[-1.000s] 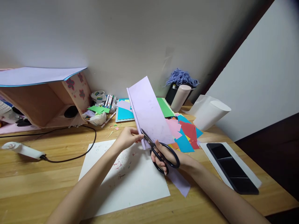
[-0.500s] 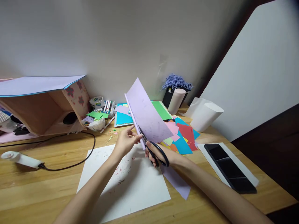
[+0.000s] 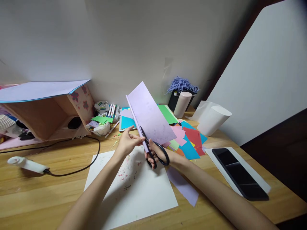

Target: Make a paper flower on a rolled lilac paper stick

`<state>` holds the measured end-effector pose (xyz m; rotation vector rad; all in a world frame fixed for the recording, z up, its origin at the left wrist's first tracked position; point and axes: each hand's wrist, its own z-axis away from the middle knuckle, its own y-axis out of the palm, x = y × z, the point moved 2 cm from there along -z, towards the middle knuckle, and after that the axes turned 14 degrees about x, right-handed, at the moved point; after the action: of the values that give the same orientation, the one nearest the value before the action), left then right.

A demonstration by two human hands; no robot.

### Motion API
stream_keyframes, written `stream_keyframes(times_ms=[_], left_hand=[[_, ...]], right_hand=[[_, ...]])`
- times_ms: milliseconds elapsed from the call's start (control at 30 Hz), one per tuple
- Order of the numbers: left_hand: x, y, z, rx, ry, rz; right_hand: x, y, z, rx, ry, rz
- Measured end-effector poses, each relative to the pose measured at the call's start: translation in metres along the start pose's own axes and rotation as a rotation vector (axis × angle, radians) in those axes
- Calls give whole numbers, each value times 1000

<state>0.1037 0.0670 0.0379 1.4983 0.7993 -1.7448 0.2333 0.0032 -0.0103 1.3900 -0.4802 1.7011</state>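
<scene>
So I've got a sheet of lilac paper (image 3: 151, 111) up off the table (image 3: 35, 203), tilted, with a skinny rolled-looking edge running down its left side. My left hand (image 3: 128, 141) has that edge pinched near its bottom end, thumb and fingertips together on it. My right hand (image 3: 153, 154) is wrapped around black scissors (image 3: 160, 146), fingers clamped on the handles, and the blades point up and left, right at the rolled edge. Honestly can't tell from this angle if they're biting into the paper or just lying against it. Below my hands is a big white sheet (image 3: 144, 201) with red and dark smudges on it, and a lilac strip (image 3: 184, 187) lies by its right edge, partly under my right forearm. Past that wrist there's a messy heap of colored scraps (image 3: 193, 137), red, blue, pink and so on. Further right a black phone (image 3: 240, 174) sits on some white paper, with a white paper roll (image 3: 213, 121) standing behind it. Over on the left there's an open-fronted box (image 3: 82, 108) with flowers on its side, and some markers (image 3: 112, 110) just beside it.
</scene>
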Motion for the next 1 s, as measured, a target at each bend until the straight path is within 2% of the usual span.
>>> stream_keyframes(times_ms=[133,233,333,433,600,733,1000], left_hand=[[11,-6,-4,-54,59,-177],[10,-5,-1,-20,16,-252],[3,-2,3,35,-54,-179],[-2,-3,3,51,-94,-104],[-1,-9,-2,98,-93,-15],[-4,-10,0,156,-94,23],[-13,-5,4,152,-96,3]], right_hand=[[-6,4,-7,12,78,-88],[-7,7,-9,-46,73,-84],[-10,6,-11,-100,-33,8],[-12,4,-12,-91,-110,68],[-5,4,-11,-63,-90,49],[-1,6,-10,-60,-139,110],[0,7,-8,-87,-100,223]])
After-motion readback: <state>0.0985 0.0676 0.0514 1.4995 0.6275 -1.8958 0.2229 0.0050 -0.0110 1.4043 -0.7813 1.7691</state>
